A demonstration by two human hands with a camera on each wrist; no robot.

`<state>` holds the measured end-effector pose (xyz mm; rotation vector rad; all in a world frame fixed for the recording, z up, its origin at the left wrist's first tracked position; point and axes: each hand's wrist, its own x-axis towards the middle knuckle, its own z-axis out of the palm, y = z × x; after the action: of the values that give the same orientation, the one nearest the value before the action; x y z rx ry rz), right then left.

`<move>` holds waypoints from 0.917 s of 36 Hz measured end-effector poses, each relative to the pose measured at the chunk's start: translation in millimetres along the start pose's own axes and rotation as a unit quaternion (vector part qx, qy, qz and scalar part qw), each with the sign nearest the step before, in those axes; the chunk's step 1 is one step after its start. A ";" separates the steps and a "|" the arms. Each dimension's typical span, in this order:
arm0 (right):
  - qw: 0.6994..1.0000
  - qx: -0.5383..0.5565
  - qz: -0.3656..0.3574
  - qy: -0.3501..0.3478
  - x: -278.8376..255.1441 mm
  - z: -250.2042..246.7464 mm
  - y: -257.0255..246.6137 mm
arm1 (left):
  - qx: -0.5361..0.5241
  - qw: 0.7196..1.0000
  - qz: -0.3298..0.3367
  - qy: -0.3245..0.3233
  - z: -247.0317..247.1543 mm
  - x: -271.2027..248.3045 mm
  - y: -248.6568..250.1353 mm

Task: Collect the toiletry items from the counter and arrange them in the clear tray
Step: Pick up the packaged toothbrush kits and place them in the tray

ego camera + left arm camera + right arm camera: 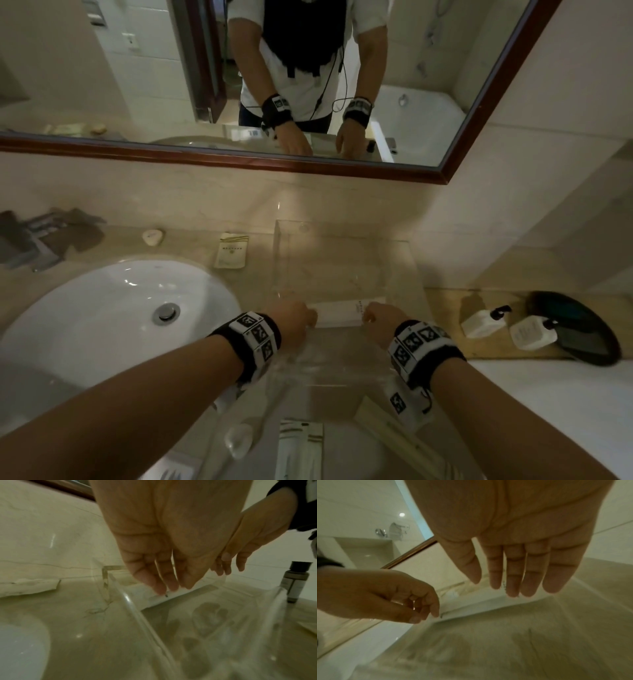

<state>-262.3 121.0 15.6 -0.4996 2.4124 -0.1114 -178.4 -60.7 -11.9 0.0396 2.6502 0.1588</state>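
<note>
Left hand [293, 320], centre of head view: fingers extended downward and close together, relaxed, fingertips [160, 589] at the left end of a flat white packet [339, 313]; contact looks likely but grip cannot be confirmed. Right hand [385, 323]: fingers straight and side by side, tips [511, 588] at the packet's right end, nothing clasped. The packet lies between the two hands, inside the clear tray [397, 267], across its middle. Packet: long, thin, white, rectangular, small dark print near its right end; text unreadable.

Tray: transparent, straight-walled, standing on the beige marble counter [260, 274], centre frame, right of the white sink [113, 308].

Outside the tray: a cream sachet [231, 251] just left of its far corner; a small white oval item [153, 236] further left; a white packet with gold stripes [301, 445] at bottom centre. A dark-capped bottle [296, 582] stands at the right edge of the left wrist view, beside the tray wall. Two white pump bottles [507, 327] lie at right by a dark round tray [589, 329].
</note>
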 end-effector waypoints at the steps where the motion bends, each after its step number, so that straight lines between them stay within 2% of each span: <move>1: 0.999 -0.020 -0.010 -0.039 -0.9 0.1 -1.6 | 0.006 0.999 0.015 -0.031 1.4 -1.4 3.2; 3: 0.994 -0.050 -0.023 -0.098 -0.2 4.3 -3.9 | 0.022 0.996 0.029 -0.083 6.0 -4.1 9.4; 5: 0.991 -0.078 -0.017 -0.111 5.7 14.0 -3.9 | 0.024 0.994 0.015 -0.105 10.6 -4.4 13.6; 11: 0.990 -0.135 -0.017 -0.043 21.1 29.7 0.7 | -0.009 0.997 -0.049 -0.053 7.9 -1.6 16.0; 13: 0.989 -0.143 -0.022 -0.015 59.5 48.5 27.1 | -0.028 0.997 -0.060 -0.041 6.3 0.9 13.6; 15: 0.986 -0.165 -0.016 -0.009 72.1 53.4 33.9 | -0.040 0.997 -0.062 -0.033 6.2 2.5 11.3; 18: 0.992 -0.121 -0.014 -0.018 31.0 26.8 4.7 | -0.051 0.997 -0.059 -0.024 6.7 2.5 12.0; 22: 0.998 -0.063 -0.016 0.014 26.3 16.7 -3.0 | -0.076 0.995 -0.056 0.022 7.7 1.9 12.5; 33: 0.995 -0.099 -0.024 0.012 21.0 23.3 -4.5 | -0.087 0.995 -0.052 0.001 10.1 -2.0 12.9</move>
<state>-261.1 110.0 -14.1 -0.6497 2.4488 0.1014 -171.9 -46.9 -18.3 -0.1563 2.6235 0.3549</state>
